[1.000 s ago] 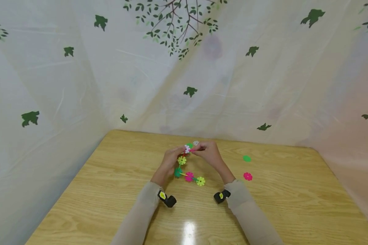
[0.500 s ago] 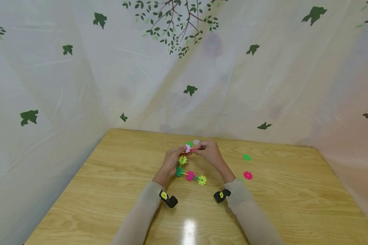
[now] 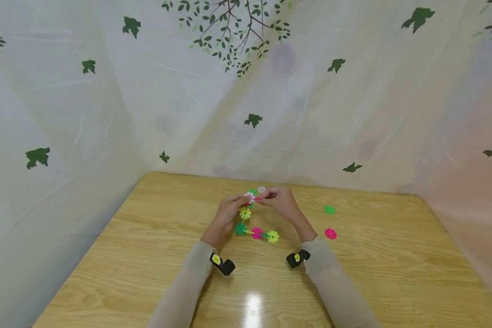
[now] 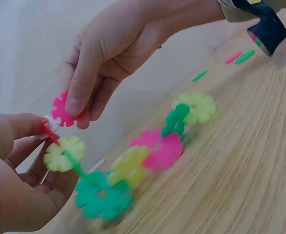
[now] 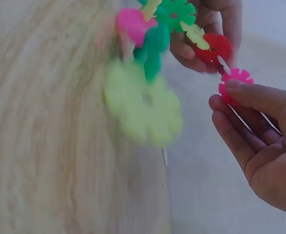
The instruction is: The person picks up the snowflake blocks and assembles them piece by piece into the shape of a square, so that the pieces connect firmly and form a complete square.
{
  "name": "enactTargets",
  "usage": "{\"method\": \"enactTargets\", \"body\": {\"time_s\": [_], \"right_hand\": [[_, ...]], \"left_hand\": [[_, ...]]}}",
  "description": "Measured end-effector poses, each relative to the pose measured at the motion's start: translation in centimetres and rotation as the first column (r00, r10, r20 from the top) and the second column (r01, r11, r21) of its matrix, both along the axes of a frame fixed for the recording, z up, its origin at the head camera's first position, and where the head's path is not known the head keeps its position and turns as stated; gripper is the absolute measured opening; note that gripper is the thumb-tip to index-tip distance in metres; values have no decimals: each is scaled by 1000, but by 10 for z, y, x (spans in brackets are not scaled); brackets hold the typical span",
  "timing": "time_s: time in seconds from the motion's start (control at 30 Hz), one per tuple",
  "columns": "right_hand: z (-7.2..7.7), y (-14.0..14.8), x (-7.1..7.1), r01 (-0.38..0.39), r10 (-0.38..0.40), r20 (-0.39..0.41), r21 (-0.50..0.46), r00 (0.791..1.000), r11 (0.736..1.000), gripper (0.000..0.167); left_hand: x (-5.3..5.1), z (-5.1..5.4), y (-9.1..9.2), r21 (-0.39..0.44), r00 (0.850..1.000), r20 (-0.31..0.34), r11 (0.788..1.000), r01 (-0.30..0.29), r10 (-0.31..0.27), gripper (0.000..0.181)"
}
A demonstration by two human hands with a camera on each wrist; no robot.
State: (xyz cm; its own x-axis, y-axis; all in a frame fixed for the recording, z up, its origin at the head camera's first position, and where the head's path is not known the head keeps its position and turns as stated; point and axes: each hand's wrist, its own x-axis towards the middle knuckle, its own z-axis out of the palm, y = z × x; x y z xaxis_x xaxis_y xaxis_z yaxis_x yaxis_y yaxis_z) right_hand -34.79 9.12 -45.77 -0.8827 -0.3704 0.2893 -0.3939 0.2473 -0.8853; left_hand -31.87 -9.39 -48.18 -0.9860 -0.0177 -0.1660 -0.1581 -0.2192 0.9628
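Observation:
Thumb and fingers of my left hand [image 3: 224, 217] pinch the white disc [image 3: 249, 197] at the upper end of a chain of notched flower discs. My right hand [image 3: 284, 205] pinches a pink disc [image 4: 64, 109], its edge against the white one. In the right wrist view a red disc [image 5: 217, 48] adjoins the white one, then a small yellow disc [image 5: 195, 35] and a green disc [image 5: 177, 14]. The chain hangs down through a teal disc [image 4: 103, 195] and a pink disc [image 4: 157, 148] to a pale yellow disc [image 4: 195, 108] at its far end.
On the wooden table [image 3: 147, 255], a green disc [image 3: 329, 209] and a pink disc [image 3: 330, 233] lie right of my right hand. A white disc [image 3: 261, 189] lies beyond both hands. A patterned curtain [image 3: 188, 114] stands behind the table.
The lower end of the chain has swung slightly right and up. Both hands keep their pinch at nearly the same spot.

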Motion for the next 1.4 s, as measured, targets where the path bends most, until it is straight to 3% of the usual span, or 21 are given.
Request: {"method": "enactTargets", "body": {"time_s": [0.37,0.6,0.83,1.1,1.4], "right_hand": [[1,7,-3,-104,104,49,-6,993,995,5],[0,12,-7,-152,151,31,26,988,988,5],[4,15,-4,-150,148,41,51,988,987,6],[5,17,-3,-166,166,60,-6,984,986,5],[8,15,-1,-160,162,67,-36,985,987,4]], "left_hand": [[-3,2,-14,-178,990,-97,981,83,-102,24],[-4,0,-16,-155,986,-110,982,107,-125,22],[-3,1,-12,-147,980,-153,984,102,-125,21],[-2,2,-7,-130,981,-171,989,67,-89,20],[-1,8,-8,-176,980,-148,978,108,-134,23]]}}
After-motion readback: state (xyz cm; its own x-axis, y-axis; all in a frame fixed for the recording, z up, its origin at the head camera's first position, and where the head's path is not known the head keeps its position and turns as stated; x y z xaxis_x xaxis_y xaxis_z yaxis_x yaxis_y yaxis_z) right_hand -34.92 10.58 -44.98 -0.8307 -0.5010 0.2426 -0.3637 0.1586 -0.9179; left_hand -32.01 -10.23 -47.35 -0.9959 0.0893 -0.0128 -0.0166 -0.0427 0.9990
